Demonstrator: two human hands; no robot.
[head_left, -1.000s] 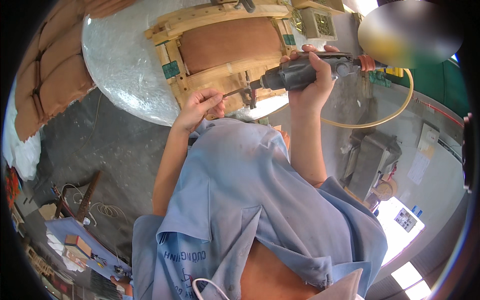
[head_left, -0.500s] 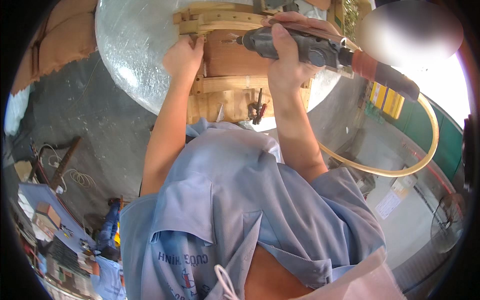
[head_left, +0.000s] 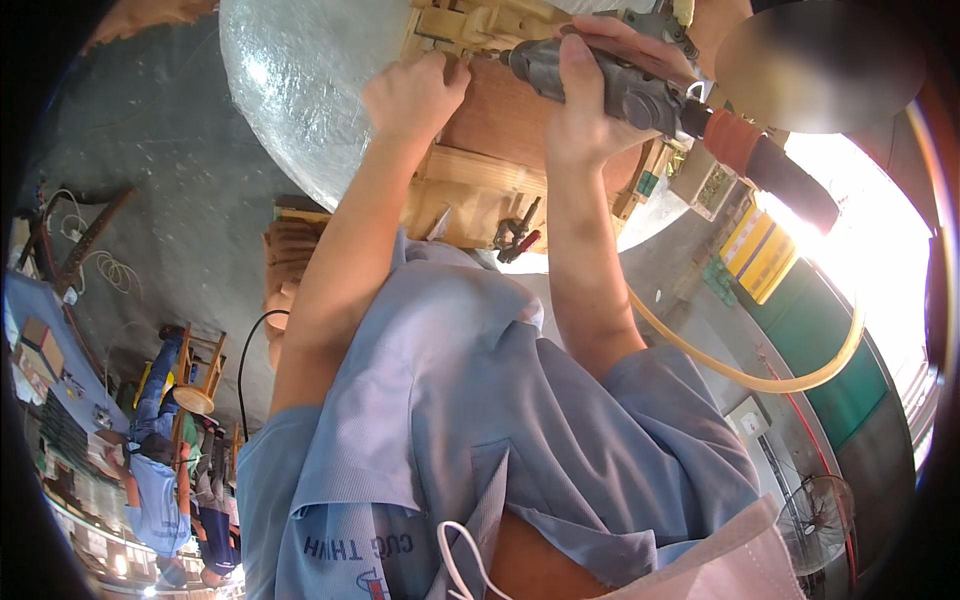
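Observation:
My right hand [head_left: 583, 105] is wrapped round a dark grey air drill [head_left: 630, 98]. It lies nearly level, its narrow nose pointing left at the wooden frame. The drill's tip is close to my left hand [head_left: 418, 95], whose fingers are closed at the frame's upper left edge; whatever they pinch is hidden. Between the hands lies a reddish-brown curved wooden panel [head_left: 490, 122], set in a pale wooden frame [head_left: 480, 172]. Below it on the frame rests a small dark tool with a red part [head_left: 518, 236]. Whether the bit touches the wood, I cannot tell.
Under the frame is a round surface wrapped in shiny clear film [head_left: 285, 95]. A yellowish hose [head_left: 760, 382] loops down at the right, near a yellow crate [head_left: 765, 250]. Other people [head_left: 160, 490] and a wooden stool [head_left: 200, 385] are at the lower left. A fan [head_left: 815, 510] stands lower right.
The view has swung, so the frame and both hands sit farther right and higher. The drill's nose is nearer my left hand, which stays closed at the frame's edge.

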